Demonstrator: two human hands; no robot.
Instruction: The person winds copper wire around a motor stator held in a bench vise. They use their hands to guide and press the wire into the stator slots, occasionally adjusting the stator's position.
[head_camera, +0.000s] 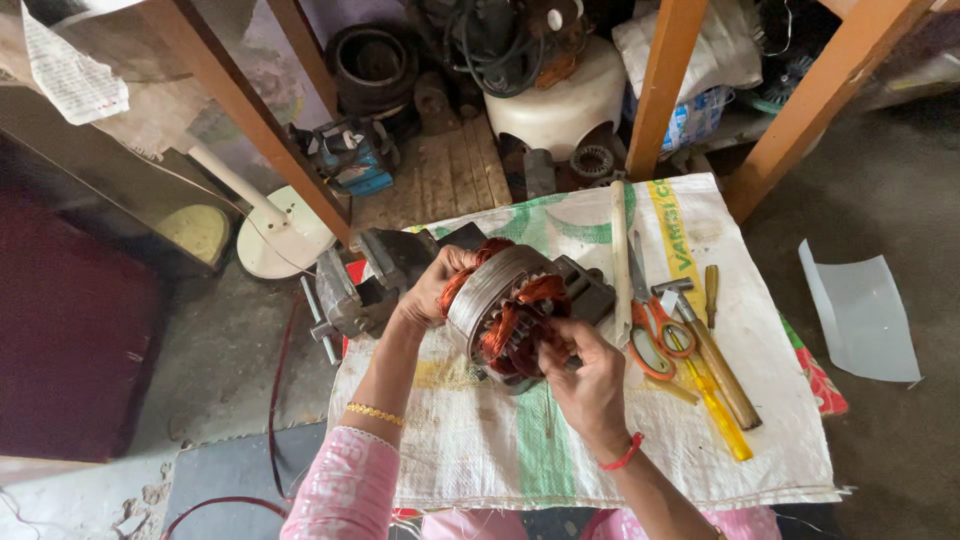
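One woven plastic sack (700, 420), white with green and yellow stripes, spread as a work cloth over a low table; bears all items below.

One bench vise (370, 285), grey metal, at the sack's left edge, just behind the left hand.

One motor stator (503, 305) — steel laminated ring with copper windings — held above the middle of the sack, tilted, open face toward the right hand. Windings appear seated in the slots; coil ends on the facing side still bulge loose and unbound, so by the look of it the winding is largely in and the shaping or tying of the ends remains.

One left hand (428, 290), fingers wrapped around the stator's far rim, gripping it steady.

One right hand (585, 375), fingertips pinched on the copper coil ends at the stator's near face; whether they also hold a small tool cannot be told.

One hammer (705, 345), wooden handle, lying right of the stator.

One pale flat stick (621, 260), lying lengthwise beside the scissors.

One pair of scissors (655, 335), orange handles.

One screwdriver (715, 405), yellow handle — nearest the sack's right side.
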